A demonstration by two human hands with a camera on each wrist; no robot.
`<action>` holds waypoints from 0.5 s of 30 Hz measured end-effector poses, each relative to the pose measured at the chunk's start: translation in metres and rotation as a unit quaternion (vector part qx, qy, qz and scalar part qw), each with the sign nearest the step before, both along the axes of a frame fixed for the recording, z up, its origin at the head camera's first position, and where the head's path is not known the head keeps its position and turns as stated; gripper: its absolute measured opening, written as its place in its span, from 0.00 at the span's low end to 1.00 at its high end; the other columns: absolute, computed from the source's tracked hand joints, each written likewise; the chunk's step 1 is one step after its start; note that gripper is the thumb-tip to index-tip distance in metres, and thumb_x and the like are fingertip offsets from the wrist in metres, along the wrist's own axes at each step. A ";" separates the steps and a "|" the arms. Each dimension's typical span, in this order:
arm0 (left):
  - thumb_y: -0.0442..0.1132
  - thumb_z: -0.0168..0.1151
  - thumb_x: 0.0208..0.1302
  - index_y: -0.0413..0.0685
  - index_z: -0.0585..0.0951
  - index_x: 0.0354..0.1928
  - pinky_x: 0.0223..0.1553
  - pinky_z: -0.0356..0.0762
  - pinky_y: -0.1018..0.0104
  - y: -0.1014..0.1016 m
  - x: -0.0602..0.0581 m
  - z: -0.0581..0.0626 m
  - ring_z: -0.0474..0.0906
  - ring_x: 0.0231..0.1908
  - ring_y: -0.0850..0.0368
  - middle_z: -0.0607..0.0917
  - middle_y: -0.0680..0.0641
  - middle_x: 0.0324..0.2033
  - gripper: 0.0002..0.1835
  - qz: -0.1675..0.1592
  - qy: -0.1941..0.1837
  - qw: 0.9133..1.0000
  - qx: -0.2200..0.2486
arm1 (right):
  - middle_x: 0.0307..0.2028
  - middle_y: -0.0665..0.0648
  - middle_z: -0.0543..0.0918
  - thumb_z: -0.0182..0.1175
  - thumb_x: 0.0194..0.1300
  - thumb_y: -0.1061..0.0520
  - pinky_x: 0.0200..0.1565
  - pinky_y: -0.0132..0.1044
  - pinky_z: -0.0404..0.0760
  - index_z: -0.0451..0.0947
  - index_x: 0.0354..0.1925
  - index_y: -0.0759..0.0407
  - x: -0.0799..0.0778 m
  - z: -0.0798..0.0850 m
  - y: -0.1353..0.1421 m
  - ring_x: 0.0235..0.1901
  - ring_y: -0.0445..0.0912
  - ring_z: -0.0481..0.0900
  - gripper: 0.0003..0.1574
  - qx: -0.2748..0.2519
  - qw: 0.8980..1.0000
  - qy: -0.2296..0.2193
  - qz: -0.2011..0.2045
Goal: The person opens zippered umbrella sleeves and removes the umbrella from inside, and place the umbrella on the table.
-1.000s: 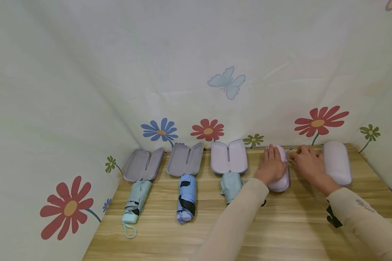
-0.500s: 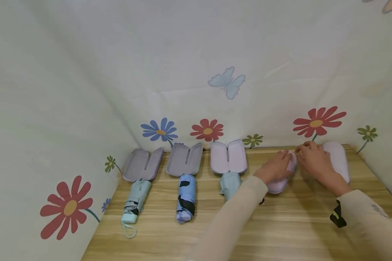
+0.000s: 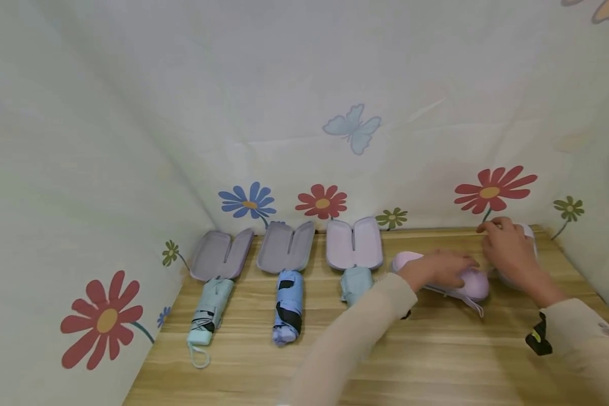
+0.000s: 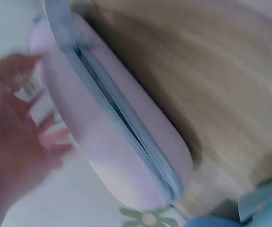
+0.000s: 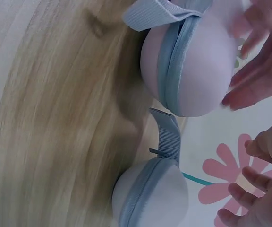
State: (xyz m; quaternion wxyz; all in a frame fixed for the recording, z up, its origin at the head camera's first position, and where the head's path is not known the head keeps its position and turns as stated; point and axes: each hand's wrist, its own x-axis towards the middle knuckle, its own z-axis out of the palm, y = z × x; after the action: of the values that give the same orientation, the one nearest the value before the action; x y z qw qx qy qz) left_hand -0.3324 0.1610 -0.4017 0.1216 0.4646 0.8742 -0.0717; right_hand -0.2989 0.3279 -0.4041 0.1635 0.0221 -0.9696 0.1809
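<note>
A pink zip-up hard case (image 3: 474, 285) lies slantwise on the wooden table in the head view. Its grey zip (image 4: 126, 127) faces the person, with a narrow dark gap along it in the left wrist view. My left hand (image 3: 441, 268) is over the case, fingers loosely bent and spread at its upper side. To the right, my right hand (image 3: 512, 248) overlaps a second pale pink case (image 3: 530, 234). In the right wrist view, that case (image 5: 159, 198) shows a grey strap at its end, and the right hand's fingers (image 5: 249, 203) are apart from it.
Three opened cases (image 3: 208, 256) stand along the back wall. In front of them lie folded umbrellas, one light green (image 3: 215, 299), one blue (image 3: 289, 304) and one pale teal (image 3: 356, 285), partly behind the left sleeve. Flower-printed cloth (image 3: 355, 186) encloses the table.
The left hand has turned the pink case from lengthwise to slantwise, its strap end now pointing right and toward the person. The right hand has moved right, off that case toward the second one.
</note>
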 end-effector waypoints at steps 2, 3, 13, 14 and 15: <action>0.62 0.50 0.75 0.75 0.65 0.75 0.70 0.59 0.53 0.003 0.016 -0.002 0.60 0.72 0.61 0.65 0.67 0.72 0.29 0.115 0.015 0.993 0.000 | 0.61 0.79 0.63 0.49 0.72 0.62 0.46 0.82 0.61 0.74 0.55 0.69 0.001 -0.001 0.002 0.55 0.81 0.61 0.18 -0.003 1.000 -0.010 -0.004; 0.67 0.46 0.74 0.77 0.64 0.75 0.70 0.58 0.46 0.005 0.025 -0.003 0.59 0.73 0.58 0.65 0.67 0.72 0.29 0.167 0.025 0.986 0.003 | 0.61 0.80 0.63 0.49 0.72 0.62 0.46 0.82 0.62 0.74 0.55 0.69 0.001 -0.001 0.002 0.55 0.81 0.61 0.18 -0.004 1.000 -0.014 -0.005; 0.75 0.37 0.71 0.92 0.62 0.71 0.63 0.50 0.20 0.014 0.065 -0.017 0.54 0.74 0.55 0.65 0.67 0.70 0.27 0.208 0.032 0.978 -0.002 | 0.61 0.80 0.62 0.52 0.72 0.59 0.45 0.83 0.63 0.73 0.55 0.69 0.001 -0.006 0.002 0.54 0.82 0.62 0.19 -0.009 0.999 -0.044 -0.016; 0.74 0.37 0.72 0.92 0.63 0.70 0.65 0.45 0.22 0.012 0.062 -0.018 0.53 0.74 0.60 0.65 0.70 0.70 0.26 0.183 0.025 0.983 -0.010 | 0.61 0.80 0.62 0.53 0.72 0.58 0.45 0.82 0.63 0.73 0.55 0.69 0.001 -0.006 0.002 0.54 0.82 0.62 0.19 -0.009 0.999 -0.044 -0.016; 0.73 0.37 0.72 0.92 0.64 0.69 0.68 0.40 0.24 0.009 0.058 -0.020 0.51 0.74 0.64 0.64 0.71 0.69 0.25 0.156 0.021 0.987 -0.018 | 0.61 0.80 0.62 0.53 0.72 0.58 0.45 0.82 0.63 0.74 0.55 0.69 0.001 -0.006 0.002 0.53 0.81 0.62 0.18 -0.008 0.999 -0.042 -0.016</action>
State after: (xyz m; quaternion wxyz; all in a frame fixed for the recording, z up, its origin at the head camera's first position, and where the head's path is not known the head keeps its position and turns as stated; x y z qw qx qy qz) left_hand -0.2741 0.1699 -0.4217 0.1211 0.3187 0.9369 -0.0774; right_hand -0.2983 0.3294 -0.4101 0.1254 -0.0028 -0.9744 0.1864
